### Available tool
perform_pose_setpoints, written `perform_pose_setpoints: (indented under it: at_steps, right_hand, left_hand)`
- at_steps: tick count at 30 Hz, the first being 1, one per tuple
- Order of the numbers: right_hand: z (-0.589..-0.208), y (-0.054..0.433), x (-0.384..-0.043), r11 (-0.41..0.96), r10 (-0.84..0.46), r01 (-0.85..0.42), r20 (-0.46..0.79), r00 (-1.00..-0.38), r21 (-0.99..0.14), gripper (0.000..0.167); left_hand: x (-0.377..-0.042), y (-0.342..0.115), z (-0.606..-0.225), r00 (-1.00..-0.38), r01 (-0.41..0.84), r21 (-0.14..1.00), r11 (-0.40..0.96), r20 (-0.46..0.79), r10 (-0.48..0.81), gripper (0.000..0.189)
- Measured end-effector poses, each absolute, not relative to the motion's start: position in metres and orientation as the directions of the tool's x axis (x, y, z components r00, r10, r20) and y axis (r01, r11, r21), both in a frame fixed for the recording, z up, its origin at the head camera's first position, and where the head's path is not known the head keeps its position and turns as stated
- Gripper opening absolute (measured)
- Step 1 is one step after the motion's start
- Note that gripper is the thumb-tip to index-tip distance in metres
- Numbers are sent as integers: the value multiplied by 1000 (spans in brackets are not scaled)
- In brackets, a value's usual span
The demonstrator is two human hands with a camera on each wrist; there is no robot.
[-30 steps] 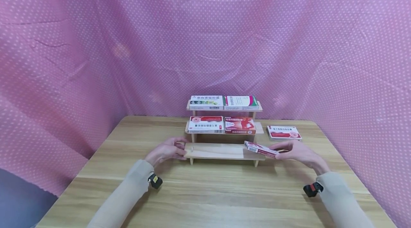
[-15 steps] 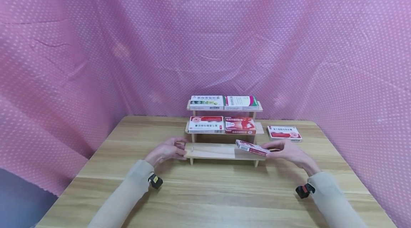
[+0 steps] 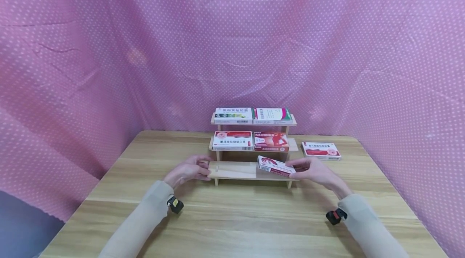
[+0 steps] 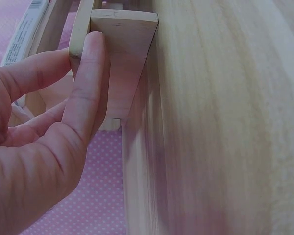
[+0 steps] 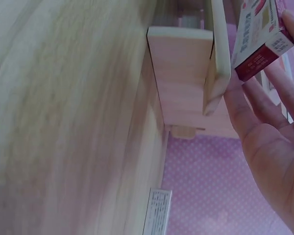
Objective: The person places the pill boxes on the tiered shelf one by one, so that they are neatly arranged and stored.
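Note:
A three-tier wooden shelf (image 3: 236,171) stands on the table. My left hand (image 3: 188,172) pinches the left end of its lowest board; in the left wrist view the thumb and a finger (image 4: 88,83) lie on either side of that board. My right hand (image 3: 314,172) holds a white and dark-red medicine box (image 3: 275,165) by its right end, tilted over the right half of the lowest board. In the right wrist view the box (image 5: 259,41) is partly out of frame, and whether it touches the board I cannot tell.
On the middle tier lie a white-and-red box (image 3: 232,141) and a red box (image 3: 271,141). The top tier carries a green-and-white box (image 3: 233,115) and a white-and-magenta one (image 3: 271,115). Another box (image 3: 321,151) lies on the table (image 3: 247,217) right of the shelf. A pink dotted cloth (image 3: 232,40) hangs behind.
My right hand has carried the medicine box leftward along the lowest board, and the box's top now faces more toward the head camera. My left hand has stayed on the shelf end.

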State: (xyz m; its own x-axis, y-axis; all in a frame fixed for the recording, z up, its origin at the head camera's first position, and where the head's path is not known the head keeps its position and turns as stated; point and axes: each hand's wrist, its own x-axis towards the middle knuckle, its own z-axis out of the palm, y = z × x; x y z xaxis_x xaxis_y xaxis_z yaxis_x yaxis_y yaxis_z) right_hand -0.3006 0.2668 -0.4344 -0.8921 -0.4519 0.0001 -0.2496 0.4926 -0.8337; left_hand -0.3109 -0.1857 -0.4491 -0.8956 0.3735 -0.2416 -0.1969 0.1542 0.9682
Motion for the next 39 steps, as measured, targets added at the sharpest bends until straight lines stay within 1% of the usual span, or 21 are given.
perform_pose_setpoints:
  at_steps: [7, 13, 17, 23, 33, 39]
  right_hand:
    - [-436, 243, -301, 502, -420, -231, -2, -908, -833, 48]
    - [-440, 224, -301, 459, -369, -170, -14, -929, -872, 50]
    - [-444, 214, -301, 435, -342, -150, -9, -940, -888, 51]
    - [-446, 199, -300, 439, -328, -167, 15, -944, -883, 51]
    - [-452, 168, -300, 368, -346, -225, 92, -934, -902, 49]
    - [-450, 155, -297, 384, -350, -254, 115, -930, -888, 50]
  left_hand:
    - [-310, -187, -447, -903, -199, 965, 169, -247, 352, 65]
    - [-310, -187, -447, -900, -198, 965, 170, -248, 358, 64]
    - [-309, -187, -448, -899, -193, 967, 166, -243, 365, 64]
    - [-309, -188, -449, -902, -189, 968, 165, -237, 360, 63]
    - [-310, -185, -449, -904, -215, 963, 164, -260, 340, 65]
    - [-310, -185, -447, -904, -211, 964, 165, -256, 343, 66]
